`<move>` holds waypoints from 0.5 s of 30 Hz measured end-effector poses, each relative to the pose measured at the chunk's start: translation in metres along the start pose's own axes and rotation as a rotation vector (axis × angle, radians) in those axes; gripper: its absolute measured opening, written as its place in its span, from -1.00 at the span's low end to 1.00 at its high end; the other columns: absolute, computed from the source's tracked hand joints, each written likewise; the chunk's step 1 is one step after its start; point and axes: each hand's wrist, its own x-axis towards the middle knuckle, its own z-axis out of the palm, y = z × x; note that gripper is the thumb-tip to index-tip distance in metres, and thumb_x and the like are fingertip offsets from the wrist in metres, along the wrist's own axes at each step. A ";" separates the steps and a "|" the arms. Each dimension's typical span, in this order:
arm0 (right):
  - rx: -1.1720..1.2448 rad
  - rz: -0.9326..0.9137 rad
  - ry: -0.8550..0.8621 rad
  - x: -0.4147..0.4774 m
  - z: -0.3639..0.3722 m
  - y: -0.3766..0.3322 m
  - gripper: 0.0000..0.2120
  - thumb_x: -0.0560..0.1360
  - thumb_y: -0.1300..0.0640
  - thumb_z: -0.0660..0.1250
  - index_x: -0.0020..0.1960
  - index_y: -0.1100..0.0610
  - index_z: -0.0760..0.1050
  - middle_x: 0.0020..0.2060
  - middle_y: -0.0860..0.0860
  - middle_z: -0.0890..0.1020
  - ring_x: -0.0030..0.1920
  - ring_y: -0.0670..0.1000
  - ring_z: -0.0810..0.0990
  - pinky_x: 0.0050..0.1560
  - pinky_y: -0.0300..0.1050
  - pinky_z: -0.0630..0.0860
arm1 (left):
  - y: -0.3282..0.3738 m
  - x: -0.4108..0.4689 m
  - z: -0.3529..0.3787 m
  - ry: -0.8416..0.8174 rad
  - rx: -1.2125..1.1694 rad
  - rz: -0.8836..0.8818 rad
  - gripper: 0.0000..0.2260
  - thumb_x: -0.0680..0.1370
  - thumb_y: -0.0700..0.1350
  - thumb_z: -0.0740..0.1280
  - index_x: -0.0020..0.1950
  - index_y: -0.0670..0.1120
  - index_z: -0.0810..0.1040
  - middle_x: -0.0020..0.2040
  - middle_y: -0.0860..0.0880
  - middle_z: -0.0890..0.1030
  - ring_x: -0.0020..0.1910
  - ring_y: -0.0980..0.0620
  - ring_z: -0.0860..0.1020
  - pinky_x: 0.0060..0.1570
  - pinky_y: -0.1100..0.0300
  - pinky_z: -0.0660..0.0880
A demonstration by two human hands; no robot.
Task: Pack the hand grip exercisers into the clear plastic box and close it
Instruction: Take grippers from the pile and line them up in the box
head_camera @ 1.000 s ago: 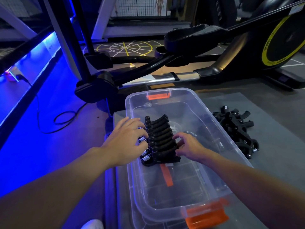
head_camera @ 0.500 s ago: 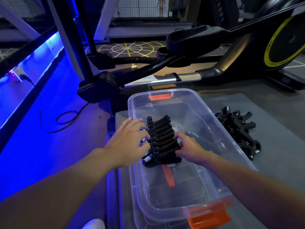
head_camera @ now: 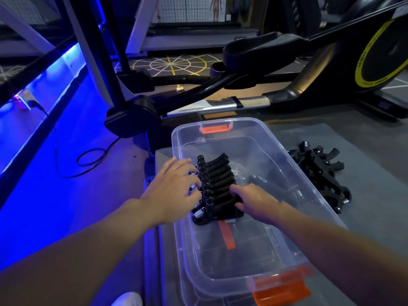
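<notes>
1. Your left hand lies with its fingers spread and only lightly bent, the tips pressing on the steel springs of the row of hand grip exercisers. It grasps nothing.
2. Your right hand has its fingers bent over the ends of the nearest foam handles. I cannot tell whether the thumb wraps under them.
3. The row stands inside the clear plastic box, along the wall nearest the left edge of the grey mat. It sits about midway between the box's far and near ends.
4. Squeeze the row evenly from both sides so the handles nest flush, and hold the springs against that wall. A stray one would probably tip the rest over.
5. Slide the whole row as one block towards one end of the box. That should leave a single open space for the next batch.
6. The loose pile of exercisers lies on the mat beside the box, towards the mat's right edge. Let go of the row gently before you reach for it.
7. Stack low enough that nothing stands above the rim, or the lid may not seat under the orange latch at the near end.
</notes>
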 end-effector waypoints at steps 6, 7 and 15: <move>0.100 0.064 0.043 -0.001 -0.002 -0.002 -0.69 0.43 0.21 0.36 0.01 0.01 0.25 -0.22 0.02 0.56 -0.20 0.08 0.54 -0.23 -0.02 0.45 | -0.001 -0.001 0.000 0.004 -0.003 0.006 -0.41 0.39 0.15 -0.10 0.09 0.04 0.64 0.29 0.07 0.48 0.49 0.08 0.18 0.51 0.02 -0.02; 0.115 0.068 0.047 -0.001 -0.002 -0.001 -0.68 0.42 0.22 0.36 0.02 0.01 0.26 -0.21 0.01 0.55 -0.20 0.07 0.53 -0.23 -0.04 0.42 | -0.001 -0.001 0.000 0.005 -0.001 0.007 -0.42 0.39 0.15 -0.10 0.09 0.04 0.65 0.29 0.07 0.48 0.49 0.07 0.18 0.51 0.02 -0.02; 0.157 0.080 0.045 -0.001 -0.001 0.000 -0.64 0.41 0.22 0.38 0.04 -0.01 0.26 -0.27 -0.07 0.50 -0.26 0.01 0.50 -0.26 -0.13 0.34 | -0.001 -0.001 -0.001 -0.003 -0.002 0.007 -0.40 0.39 0.15 -0.11 0.10 0.03 0.65 0.31 0.05 0.48 0.49 0.08 0.18 0.52 0.03 -0.04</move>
